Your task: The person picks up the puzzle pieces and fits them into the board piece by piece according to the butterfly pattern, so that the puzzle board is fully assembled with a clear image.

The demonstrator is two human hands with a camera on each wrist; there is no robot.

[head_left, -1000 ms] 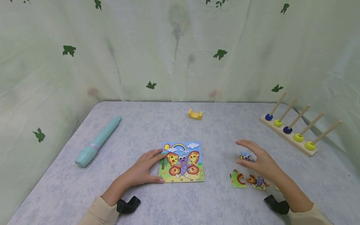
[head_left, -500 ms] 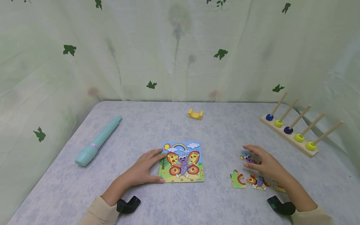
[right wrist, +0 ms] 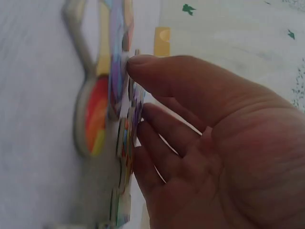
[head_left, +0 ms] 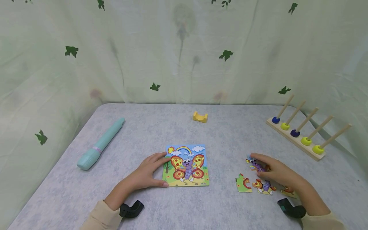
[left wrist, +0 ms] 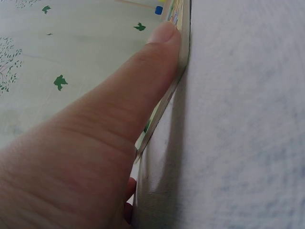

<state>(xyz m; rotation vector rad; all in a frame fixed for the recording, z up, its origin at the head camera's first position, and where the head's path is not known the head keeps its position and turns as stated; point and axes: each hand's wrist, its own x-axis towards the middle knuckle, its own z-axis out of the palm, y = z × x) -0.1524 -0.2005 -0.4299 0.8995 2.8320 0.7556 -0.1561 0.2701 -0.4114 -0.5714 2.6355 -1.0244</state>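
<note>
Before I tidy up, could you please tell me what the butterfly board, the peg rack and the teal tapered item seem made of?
Butterfly board: probably wood or fibreboard with a smooth printed face; its edge shows pale and unprinted.
Peg rack: likely unpainted wood, matte; base and pegs are pale tan.
Teal tapered item: perhaps plastic or fabric, given its slight sheen; I can't tell which.

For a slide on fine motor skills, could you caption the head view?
Left hand touching a butterfly picture board, right hand at loose jigsaw pieces, on a mottled grey tabletop.
</note>
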